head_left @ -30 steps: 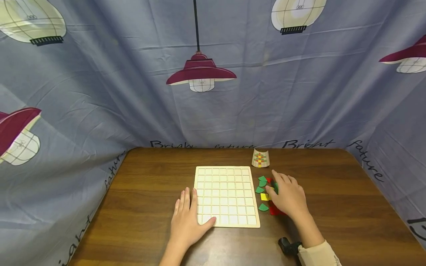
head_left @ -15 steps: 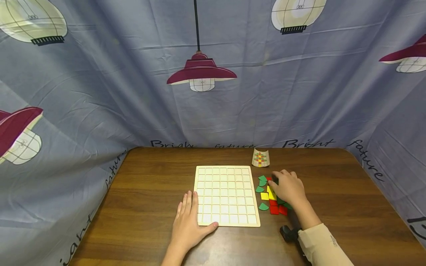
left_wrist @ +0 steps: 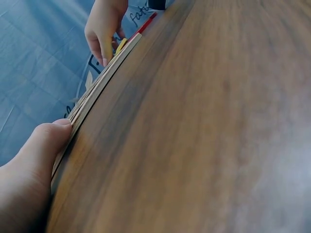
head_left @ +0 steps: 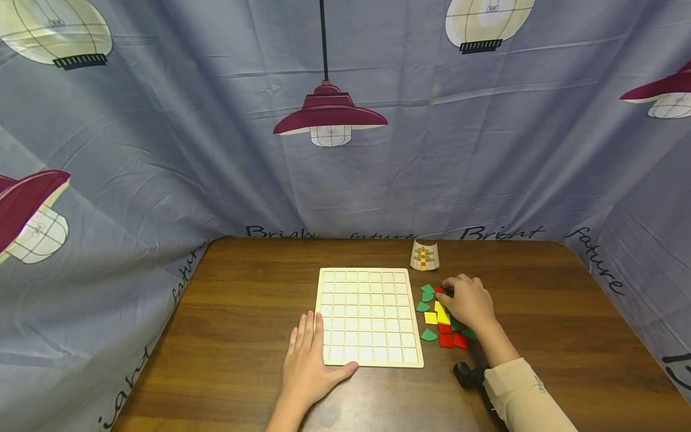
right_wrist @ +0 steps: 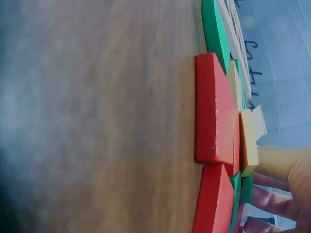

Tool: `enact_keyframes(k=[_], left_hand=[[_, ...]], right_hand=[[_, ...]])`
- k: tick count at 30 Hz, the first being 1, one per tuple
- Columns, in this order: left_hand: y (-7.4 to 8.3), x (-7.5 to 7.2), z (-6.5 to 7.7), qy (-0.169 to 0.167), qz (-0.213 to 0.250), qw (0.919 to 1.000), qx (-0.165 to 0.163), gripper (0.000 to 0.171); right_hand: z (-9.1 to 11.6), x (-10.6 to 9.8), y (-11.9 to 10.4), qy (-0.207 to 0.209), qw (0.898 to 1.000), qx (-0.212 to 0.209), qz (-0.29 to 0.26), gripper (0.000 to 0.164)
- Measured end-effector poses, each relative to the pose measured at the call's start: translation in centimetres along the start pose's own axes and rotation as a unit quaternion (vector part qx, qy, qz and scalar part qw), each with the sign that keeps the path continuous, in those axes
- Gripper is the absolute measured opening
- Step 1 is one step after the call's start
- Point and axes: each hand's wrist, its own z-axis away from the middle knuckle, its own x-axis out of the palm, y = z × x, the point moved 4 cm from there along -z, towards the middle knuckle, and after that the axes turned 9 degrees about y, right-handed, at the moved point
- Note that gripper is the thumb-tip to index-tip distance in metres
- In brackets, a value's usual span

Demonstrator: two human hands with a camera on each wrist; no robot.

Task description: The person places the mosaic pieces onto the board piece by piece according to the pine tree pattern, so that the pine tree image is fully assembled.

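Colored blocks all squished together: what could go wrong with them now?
The right hand is down among crowded colored blocks, so it might bump neighbors out of place. The left hand touches the board; a push could perhaps slide it into the green blocks beside it.

Left hand (head_left: pixel 309 369) at the pale gridded board (head_left: pixel 370 318), straight fingers by its left edge, thumb at the near one! Right of the board, the right hand (head_left: pixel 471 303) is in among red pieces (head_left: pixel 445 341), yellow pieces (head_left: pixel 430 318) and green pieces (head_left: pixel 429 335), fingers bent, a curved card (head_left: pixel 424 258) beyond on the brown surface (head_left: pixel 259 288).
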Motion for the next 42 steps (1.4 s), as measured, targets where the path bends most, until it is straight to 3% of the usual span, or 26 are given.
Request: enact_keyframes(k=[18, 29, 35, 42], left_hand=[[0.0, 0.3, 0.0, 0.012, -0.011, 0.9999, 0.001, 0.124], [0.0, 0.2, 0.0, 0.011, -0.014, 0.9998, 0.002, 0.125], [0.0, 0.2, 0.0, 0.013, -0.017, 0.9998, 0.005, 0.124], [-0.1, 0.3, 0.0, 0.018, -0.015, 0.9997, 0.005, 0.125]], right_hand=[[-0.9, 0.9, 0.6, 0.008, 0.994, 0.027, -0.107, 0.021], [-1.3, 1.0, 0.5, 0.017, 0.991, 0.027, -0.132, 0.013], [-1.8, 0.6, -0.8, 0.022, 0.991, 0.011, -0.134, 0.013], [-2.9, 0.5, -4.2, 0.002, 0.987, -0.016, -0.162, 0.012]])
